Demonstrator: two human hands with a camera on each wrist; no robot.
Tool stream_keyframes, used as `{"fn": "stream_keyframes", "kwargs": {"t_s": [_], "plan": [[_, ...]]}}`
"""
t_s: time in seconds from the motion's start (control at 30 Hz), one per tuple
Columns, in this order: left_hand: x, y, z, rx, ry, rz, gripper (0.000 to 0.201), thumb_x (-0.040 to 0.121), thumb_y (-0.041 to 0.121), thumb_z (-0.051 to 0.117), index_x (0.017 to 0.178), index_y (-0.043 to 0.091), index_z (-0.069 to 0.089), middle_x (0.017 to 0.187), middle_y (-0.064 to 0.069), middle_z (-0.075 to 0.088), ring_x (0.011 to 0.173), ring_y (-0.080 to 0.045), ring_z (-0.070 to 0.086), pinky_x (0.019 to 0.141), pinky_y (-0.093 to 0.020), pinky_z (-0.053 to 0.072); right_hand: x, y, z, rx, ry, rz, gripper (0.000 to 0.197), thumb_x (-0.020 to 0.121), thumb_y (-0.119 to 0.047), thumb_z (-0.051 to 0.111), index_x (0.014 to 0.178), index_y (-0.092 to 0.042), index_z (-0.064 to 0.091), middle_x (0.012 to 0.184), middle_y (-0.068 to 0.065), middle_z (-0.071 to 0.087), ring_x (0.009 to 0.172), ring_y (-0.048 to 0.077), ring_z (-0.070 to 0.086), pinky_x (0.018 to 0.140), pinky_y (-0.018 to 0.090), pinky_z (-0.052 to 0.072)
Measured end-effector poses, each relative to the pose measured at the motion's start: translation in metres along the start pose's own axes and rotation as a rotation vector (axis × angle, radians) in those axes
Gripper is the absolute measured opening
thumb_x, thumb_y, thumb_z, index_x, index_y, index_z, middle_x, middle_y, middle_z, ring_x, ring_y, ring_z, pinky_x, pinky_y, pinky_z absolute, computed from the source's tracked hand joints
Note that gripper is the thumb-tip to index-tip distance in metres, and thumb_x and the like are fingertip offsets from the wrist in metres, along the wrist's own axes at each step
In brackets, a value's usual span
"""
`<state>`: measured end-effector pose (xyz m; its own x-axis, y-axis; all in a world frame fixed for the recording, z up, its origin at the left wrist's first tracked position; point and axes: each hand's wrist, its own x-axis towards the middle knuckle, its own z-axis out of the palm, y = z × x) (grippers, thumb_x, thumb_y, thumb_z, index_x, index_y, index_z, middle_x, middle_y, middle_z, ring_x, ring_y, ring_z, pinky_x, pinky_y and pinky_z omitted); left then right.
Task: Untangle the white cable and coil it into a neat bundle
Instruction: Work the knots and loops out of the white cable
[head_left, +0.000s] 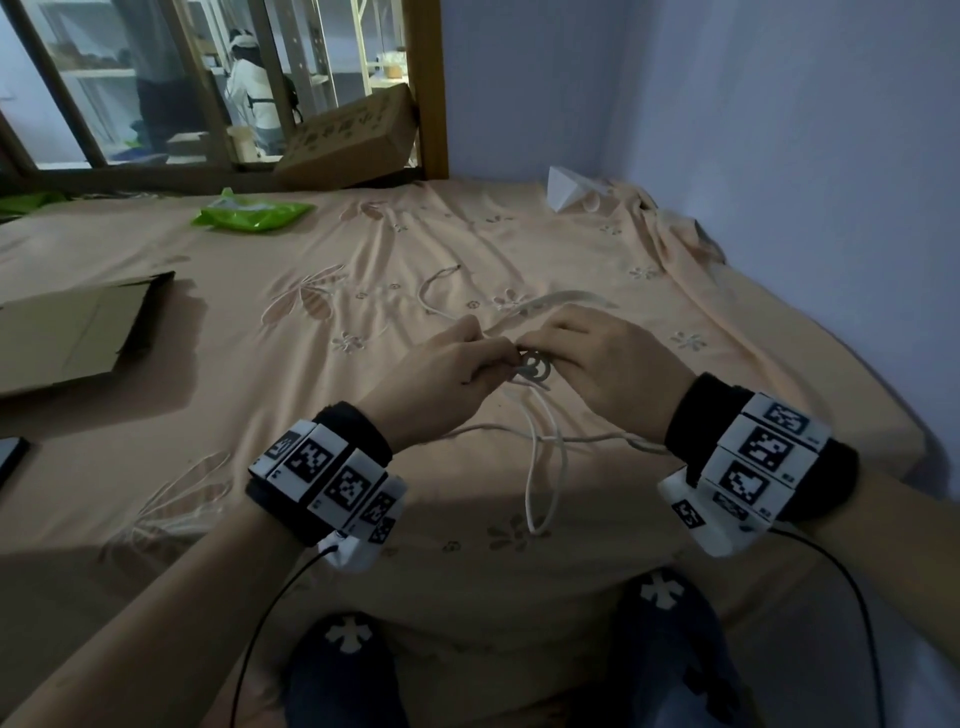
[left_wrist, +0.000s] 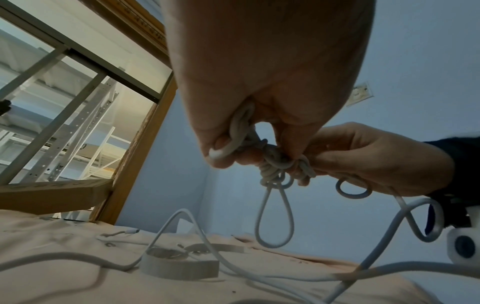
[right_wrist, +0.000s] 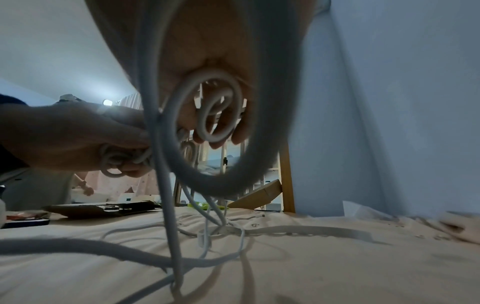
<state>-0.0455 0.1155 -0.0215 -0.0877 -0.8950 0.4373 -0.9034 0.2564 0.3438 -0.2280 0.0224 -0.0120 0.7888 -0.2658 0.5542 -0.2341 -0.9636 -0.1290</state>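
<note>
Left hand (head_left: 441, 376) and right hand (head_left: 597, 366) pinching cable (left_wrist: 275, 162) knot between them above bed (head_left: 260, 415); loops hanging below, seemingly still tangled.

In the right wrist view a blurred loop of the white cable (right_wrist: 228, 181) sits close to the lens and covers much of the right hand (right_wrist: 207, 51); in the head view both hands' fingertips hide the knot (head_left: 532, 366); the dark phone (head_left: 10, 457) is cut off at the left edge.

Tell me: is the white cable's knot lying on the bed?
No: both the left hand and right hand hold the knot above the bed.
</note>
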Motion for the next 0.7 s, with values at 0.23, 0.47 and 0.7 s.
{"fn": "stream_keyframes", "kwargs": {"t_s": [0.23,0.47,0.7], "plan": [[0.003,-0.002,-0.003,0.012,0.104,-0.017,0.019,0.097,0.022,0.054,0.108,0.016,0.069,0.087,-0.005,0.045,0.072,-0.020,0.048,0.062,-0.022,0.028,0.002,-0.013,-0.008,0.147,0.147,0.168,0.013,0.088,-0.020,0.064,0.091,-0.009,0.058,0.070,-0.005,0.057,0.056,0.006,0.048,0.061,0.024,0.044],[-0.004,0.002,-0.004,0.032,0.062,0.028,0.022,0.096,0.031,0.052,0.106,0.019,0.068,0.088,-0.005,0.047,0.070,-0.021,0.051,0.062,-0.029,0.039,0.006,-0.007,-0.008,0.034,0.136,0.138,0.007,0.089,-0.011,0.058,0.091,-0.005,0.059,0.075,0.006,0.062,0.065,0.022,0.055,0.064,0.034,0.043],[-0.005,-0.001,-0.002,-0.115,0.078,0.068,0.025,0.094,0.028,0.052,0.105,0.015,0.068,0.090,-0.008,0.048,0.076,-0.016,0.049,0.069,-0.017,0.037,0.010,-0.002,-0.012,0.143,0.084,0.210,0.007,0.088,-0.015,0.063,0.092,-0.012,0.068,0.076,-0.002,0.066,0.071,0.005,0.054,0.067,0.014,0.040]]}}
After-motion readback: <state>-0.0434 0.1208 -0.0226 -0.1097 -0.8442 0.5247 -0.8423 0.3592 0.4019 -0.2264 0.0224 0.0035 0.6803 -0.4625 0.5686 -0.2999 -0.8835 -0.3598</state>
